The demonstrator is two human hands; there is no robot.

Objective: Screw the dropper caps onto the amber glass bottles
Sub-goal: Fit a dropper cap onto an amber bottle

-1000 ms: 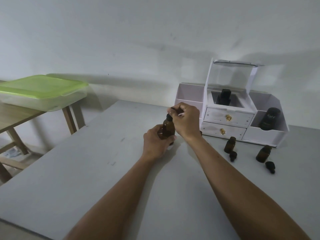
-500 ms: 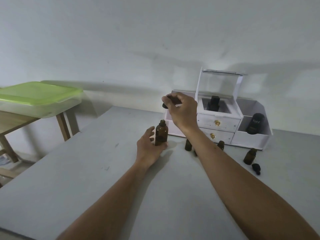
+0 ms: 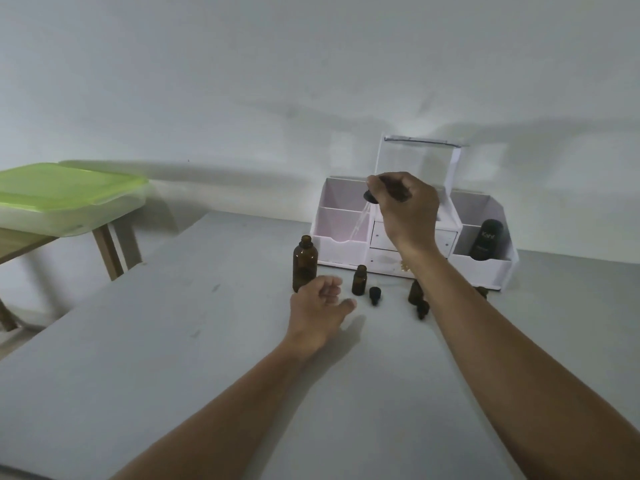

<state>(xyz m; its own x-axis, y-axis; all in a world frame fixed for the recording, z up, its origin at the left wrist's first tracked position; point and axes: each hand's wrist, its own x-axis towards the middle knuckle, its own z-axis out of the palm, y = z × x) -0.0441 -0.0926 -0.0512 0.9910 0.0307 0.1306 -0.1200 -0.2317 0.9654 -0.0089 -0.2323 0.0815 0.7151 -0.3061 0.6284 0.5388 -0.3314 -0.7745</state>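
1. Now the capping step is under way: the right hand point(image 3: 408, 209) pinches a dropper cap point(image 3: 371, 196) in the air, glass pipette slanting down.
2. The left hand point(image 3: 320, 306) is loose and holds nothing, just beside the tall amber bottle point(image 3: 304, 265), which stands uncapped on the bench point(image 3: 173, 341).
3. Next, probably: steady the bottle, feed the pipette into its neck, twist.

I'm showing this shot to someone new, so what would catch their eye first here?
The right hand, up in front of the white organizer, pinches a dropper cap with its glass pipette hanging down. Lower on the grey table, the large amber bottle stands uncapped beside the open left hand. Far left, a green-lidded box sits on a wooden table.
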